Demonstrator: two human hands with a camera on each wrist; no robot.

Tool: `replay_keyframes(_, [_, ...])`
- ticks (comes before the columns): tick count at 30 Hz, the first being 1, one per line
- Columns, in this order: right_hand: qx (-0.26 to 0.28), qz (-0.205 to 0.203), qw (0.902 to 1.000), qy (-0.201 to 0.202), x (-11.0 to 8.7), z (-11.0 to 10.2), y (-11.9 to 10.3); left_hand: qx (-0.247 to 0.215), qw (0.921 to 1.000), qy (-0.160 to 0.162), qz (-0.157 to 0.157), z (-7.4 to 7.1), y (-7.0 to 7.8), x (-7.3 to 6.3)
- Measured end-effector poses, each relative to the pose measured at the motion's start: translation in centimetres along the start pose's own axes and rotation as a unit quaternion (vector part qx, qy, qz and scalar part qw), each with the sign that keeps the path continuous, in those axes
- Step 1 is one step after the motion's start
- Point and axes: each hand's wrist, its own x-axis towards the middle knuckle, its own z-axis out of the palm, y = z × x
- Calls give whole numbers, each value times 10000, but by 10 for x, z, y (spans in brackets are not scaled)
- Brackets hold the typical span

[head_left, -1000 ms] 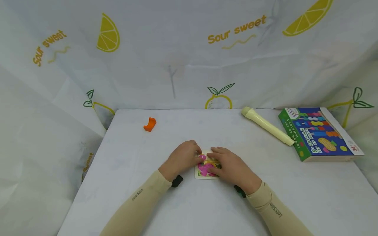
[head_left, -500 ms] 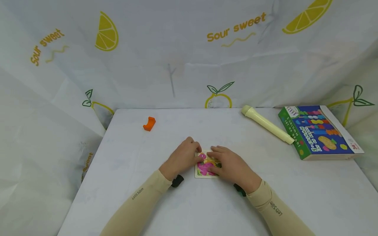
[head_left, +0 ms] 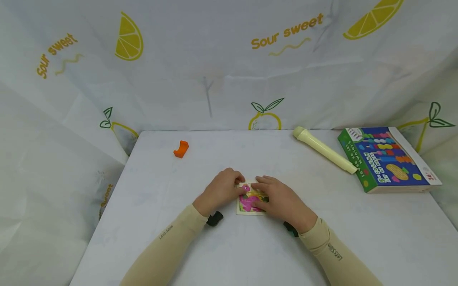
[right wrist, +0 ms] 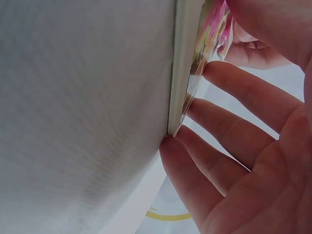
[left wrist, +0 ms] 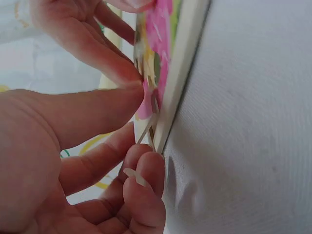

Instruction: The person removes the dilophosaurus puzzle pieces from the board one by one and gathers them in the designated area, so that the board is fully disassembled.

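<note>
A small square jigsaw puzzle [head_left: 247, 205] with a pink animal picture and a cream border lies on the white table between both hands. My left hand [head_left: 222, 190] is at its far left corner, pinching a pink puzzle piece [left wrist: 146, 106] between thumb and fingers. In the left wrist view, that piece tilts up slightly from the tray edge [left wrist: 176, 92]. My right hand [head_left: 282, 201] rests on the puzzle's right side with fingers spread. In the right wrist view, the right fingertips [right wrist: 210, 71] touch the picture and the board's edge. The hands hide part of the picture.
An orange curved block [head_left: 181, 149] lies at the back left. Toward the back right are a pale yellow microphone-shaped stick [head_left: 323, 151] and a blue and green bead-set box [head_left: 390, 161]. A printed white curtain [head_left: 193, 67] hangs behind the table's far edge.
My left fingers shift very slightly at the puzzle's corner. The right hand stays in place on the puzzle. The whole view has drifted a little.
</note>
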Motion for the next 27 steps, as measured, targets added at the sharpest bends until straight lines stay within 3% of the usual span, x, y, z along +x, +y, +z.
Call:
replay_keyframes(8, [-29,-112,9999,5,5,-2,-3,-919,9950,10,-400,-11,-7,1])
replay_keyframes(17, [-12,-9,10000,-92,7,0,-5,-1337,9895,-202,-520,-22,-24,2])
replay_keyframes(22, [3,13,9999,-161,6,1,-8,-1646,9834,-142,-745,-43,-46,-7])
replay_keyframes(27, [-42,-53,10000,-56,1,-1,-7,-1878,9769,-28,-1020,-70,-87,-23])
